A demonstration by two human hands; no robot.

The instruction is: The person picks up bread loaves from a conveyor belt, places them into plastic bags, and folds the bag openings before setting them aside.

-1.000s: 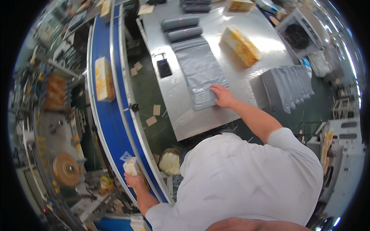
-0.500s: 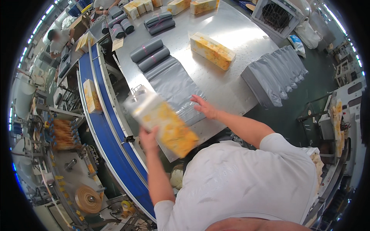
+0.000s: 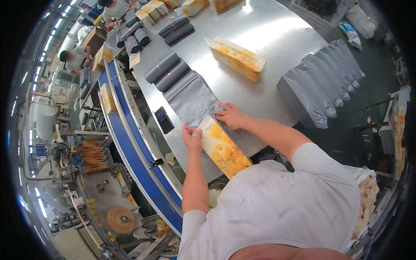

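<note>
A long pack with yellow flowers (image 3: 224,149) lies slanted over the table's near edge, close to my shirt. Its far end meets the near end of a grey plastic bag (image 3: 190,99), which lies flat and runs back to a pair of grey rolls (image 3: 167,71). My left hand (image 3: 192,138) is closed at the pack's far left corner, pinching the bag's edge there. On the opposite side my right hand (image 3: 230,116) has its fingers bent over the bag's right edge beside the pack. How far the pack's end reaches into the bag is hidden.
Another flowered pack (image 3: 238,58) lies farther back on the metal table (image 3: 260,102). Filled grey bags (image 3: 320,82) stand in a row at the right edge. A black device (image 3: 164,120) lies left of the bag. A blue conveyor (image 3: 138,143) runs alongside; two people work at the far left.
My left hand has brought the flowered pack down and rightward against the grey bag's near end. My right hand has settled on the bag's edge. The black device has come into view.
</note>
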